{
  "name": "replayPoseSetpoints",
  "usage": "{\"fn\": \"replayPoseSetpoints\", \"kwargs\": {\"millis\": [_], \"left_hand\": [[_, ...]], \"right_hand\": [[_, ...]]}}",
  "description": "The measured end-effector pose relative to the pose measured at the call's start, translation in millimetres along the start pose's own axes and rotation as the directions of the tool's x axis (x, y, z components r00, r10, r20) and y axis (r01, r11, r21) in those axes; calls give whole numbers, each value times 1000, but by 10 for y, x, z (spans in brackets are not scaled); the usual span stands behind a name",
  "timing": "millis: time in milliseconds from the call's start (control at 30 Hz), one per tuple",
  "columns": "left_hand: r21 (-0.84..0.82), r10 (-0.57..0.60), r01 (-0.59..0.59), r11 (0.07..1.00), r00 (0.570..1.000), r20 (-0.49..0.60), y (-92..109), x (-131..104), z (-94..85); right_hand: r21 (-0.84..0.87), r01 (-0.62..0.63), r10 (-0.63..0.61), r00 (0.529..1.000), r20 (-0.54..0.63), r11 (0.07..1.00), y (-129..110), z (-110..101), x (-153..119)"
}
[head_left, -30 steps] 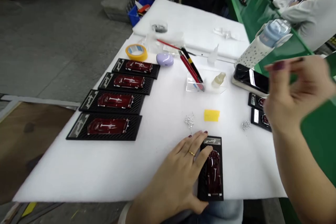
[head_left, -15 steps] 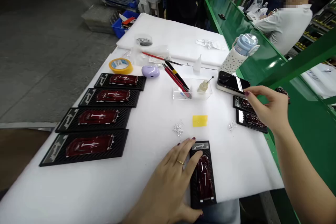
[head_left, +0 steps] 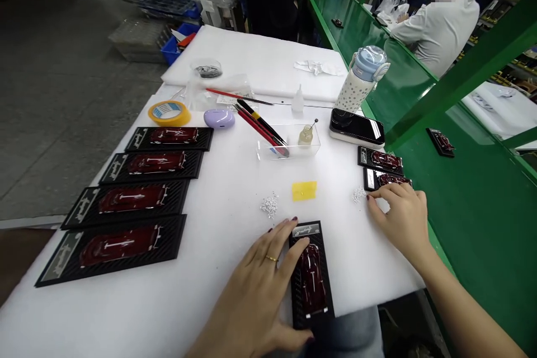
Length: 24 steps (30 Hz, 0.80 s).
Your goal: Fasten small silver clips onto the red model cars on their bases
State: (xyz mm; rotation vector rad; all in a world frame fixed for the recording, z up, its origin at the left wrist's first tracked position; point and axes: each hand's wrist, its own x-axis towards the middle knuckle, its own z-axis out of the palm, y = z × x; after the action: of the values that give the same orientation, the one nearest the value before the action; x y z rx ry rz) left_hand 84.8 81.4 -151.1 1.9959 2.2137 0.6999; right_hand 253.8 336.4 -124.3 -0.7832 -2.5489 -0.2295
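Rested left hand [head_left: 257, 285], spread wide, along left side of black base [head_left: 297, 301] carrying dark red model car [head_left: 312, 279], at white table's [head_left: 159, 305] near edge. Held right hand [head_left: 401, 217] beside silver bits [head_left: 359, 194], curled almost to a pinch; couldn't tell if gripping any.

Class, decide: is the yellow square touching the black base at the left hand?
Apart: the head view shows white tabletop between the yellow square and the far end of the black base.
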Motion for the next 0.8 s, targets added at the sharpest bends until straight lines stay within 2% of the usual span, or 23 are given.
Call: {"fn": "replayPoseSetpoints", "kwargs": {"millis": [233,433,533,633,700,800], "left_hand": [[71,52,-48,996,997,-59,34,31,-13],[94,50,-43,995,996,-78,21,38,-36],[122,74,-63,991,993,-87,20,58,-55],[148,86,-70,987,991,-105,14,56,-40],[160,90,-71,985,990,-112,3,35,-15],[184,98,-80,980,991,-93,-15,4,7]], "right_hand": [[-40,-21,20,999,-33,999,-89,46,2],[28,-95,96,995,-25,995,-62,102,-42],[62,-136,137,991,-9,989,-33,48,-66],[65,-253,256,966,-27,965,287,-69,-5],[32,-389,390,918,-70,921,714,-130,105],[-20,-543,540,837,-87,839,1500,-127,328]]}}
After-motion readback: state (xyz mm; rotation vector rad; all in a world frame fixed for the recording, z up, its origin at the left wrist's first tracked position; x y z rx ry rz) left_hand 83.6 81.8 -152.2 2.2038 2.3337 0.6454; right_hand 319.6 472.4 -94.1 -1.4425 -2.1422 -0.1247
